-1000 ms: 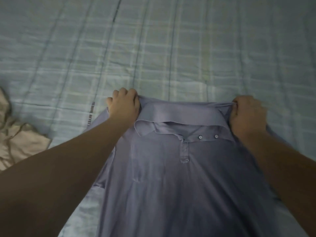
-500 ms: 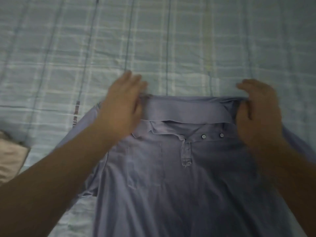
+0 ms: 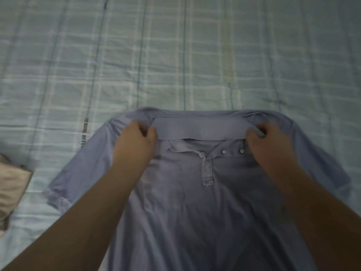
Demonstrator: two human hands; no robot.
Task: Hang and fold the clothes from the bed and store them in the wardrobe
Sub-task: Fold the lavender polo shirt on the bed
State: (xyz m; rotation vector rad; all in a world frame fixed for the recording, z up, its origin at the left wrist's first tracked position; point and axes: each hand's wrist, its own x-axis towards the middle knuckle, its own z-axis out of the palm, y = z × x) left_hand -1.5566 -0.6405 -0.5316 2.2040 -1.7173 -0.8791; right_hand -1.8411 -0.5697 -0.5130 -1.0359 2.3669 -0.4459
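Bare hands and bare forearms.
The left hand [image 3: 134, 141] and right hand [image 3: 267, 147] are uncovered. The left forearm [image 3: 88, 212] and right forearm [image 3: 316, 212] are bare from wrist to frame edge. Both arms look smooth, broad near the camera and narrower at the wrists. Dim light blurs finer detail.

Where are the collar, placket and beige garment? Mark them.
collar [image 3: 201, 130], head view, middle of the band.
placket [image 3: 207, 169], head view, lower tab.
beige garment [image 3: 11, 184], head view, top fold.
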